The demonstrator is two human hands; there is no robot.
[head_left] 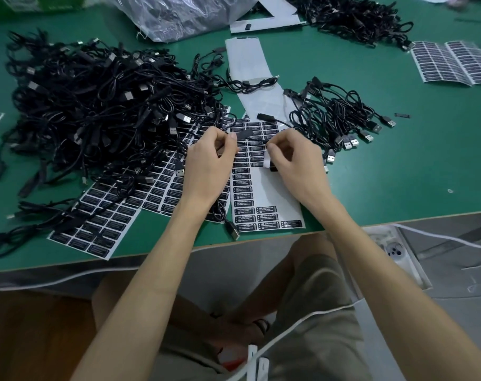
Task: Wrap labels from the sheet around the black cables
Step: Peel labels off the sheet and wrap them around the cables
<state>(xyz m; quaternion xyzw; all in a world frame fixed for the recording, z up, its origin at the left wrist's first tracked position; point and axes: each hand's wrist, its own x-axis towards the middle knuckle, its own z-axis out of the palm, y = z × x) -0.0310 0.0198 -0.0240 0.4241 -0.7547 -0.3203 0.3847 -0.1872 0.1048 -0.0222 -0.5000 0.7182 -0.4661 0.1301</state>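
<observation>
My left hand [210,158] pinches a black cable [244,134] by its small controller block, just above the label sheet [254,199]. My right hand [291,158] pinches a black-and-white label [269,163], partly peeled with its white back showing, close to the same cable. The cable's USB plug [233,231] lies near the table's front edge under my left forearm. The sheet has rows of black labels at its top and bottom and a bare white patch on its right side.
A big heap of black cables [96,105] covers the left of the green table [398,166], lying on more label sheets [102,221]. A smaller bunch of cables [341,114] sits right of my hands. Used backing strips [247,64], a plastic bag [178,15] and another sheet [453,61] lie further back.
</observation>
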